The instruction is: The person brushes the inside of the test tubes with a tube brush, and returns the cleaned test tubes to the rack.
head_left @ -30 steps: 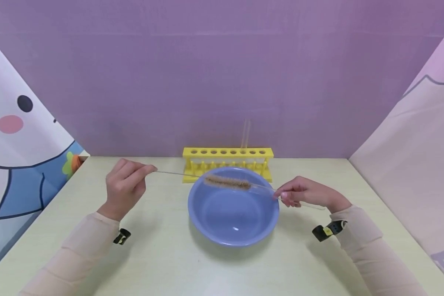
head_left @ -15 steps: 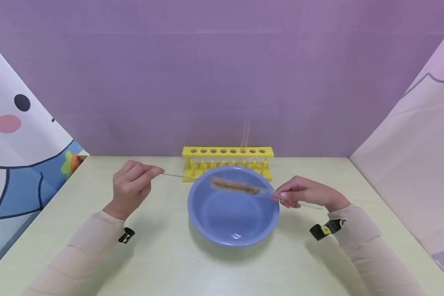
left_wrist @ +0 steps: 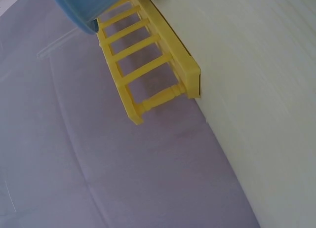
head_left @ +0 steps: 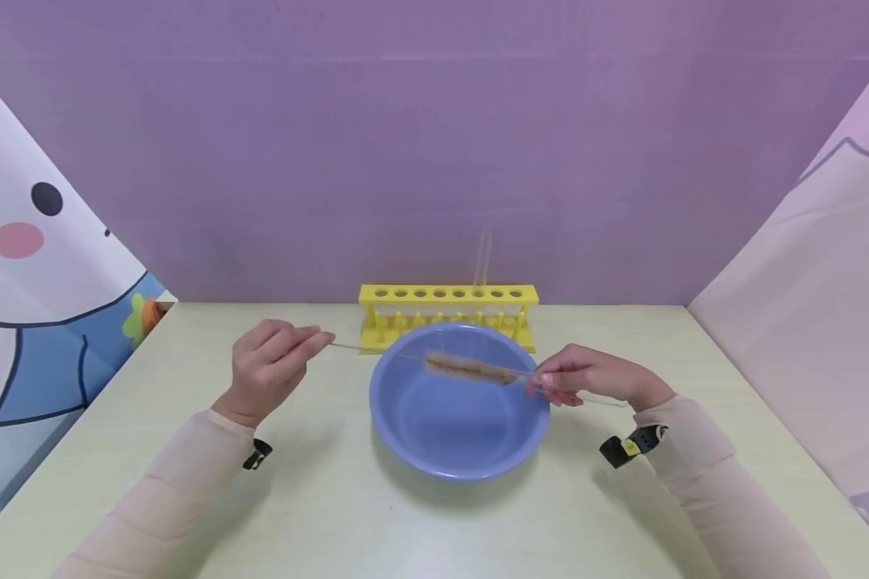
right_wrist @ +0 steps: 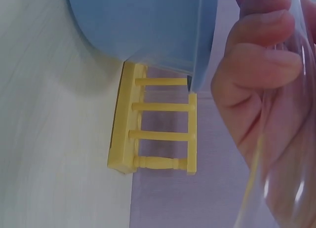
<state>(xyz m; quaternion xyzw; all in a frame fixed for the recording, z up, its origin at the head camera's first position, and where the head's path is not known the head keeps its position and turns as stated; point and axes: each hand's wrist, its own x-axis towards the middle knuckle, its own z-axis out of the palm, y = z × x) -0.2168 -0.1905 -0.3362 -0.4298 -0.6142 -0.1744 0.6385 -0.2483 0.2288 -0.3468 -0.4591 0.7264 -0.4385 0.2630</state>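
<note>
Change noted: over the last second the left hand (head_left: 271,370), left of centre in the head view, travelled rightward, and the test-tube brush (head_left: 471,367) moved with it, its bristled head going from the centre of the frame towards the right hand (head_left: 597,378). The right hand shifted only slightly left.

Grip, left: thumb and fingertips pinched the end of the wire handle (head_left: 351,347); the left wrist view did not show this hand. Grip, right: thumb and fingers pinched a clear test tube (right_wrist: 284,188), whose far end pointed to the right of the head frame, slightly downward.

Location: brush and tube lay roughly in line, with the bristles above the upper right part of the blue basin (head_left: 456,450), which stood in the middle of the tabletop (head_left: 319,498). The yellow test-tube rack (head_left: 430,298) stood behind the basin, a second test tube (head_left: 483,257) upright in it, right of its middle.

Assessment: the movement was judged to be a brushing stroke along the held tube, driven by the left hand while the right steadied the glass. How far the bristles sat inside could not be established; the tube's mouth was too faint. The cleaning was judged to be under way.
</note>
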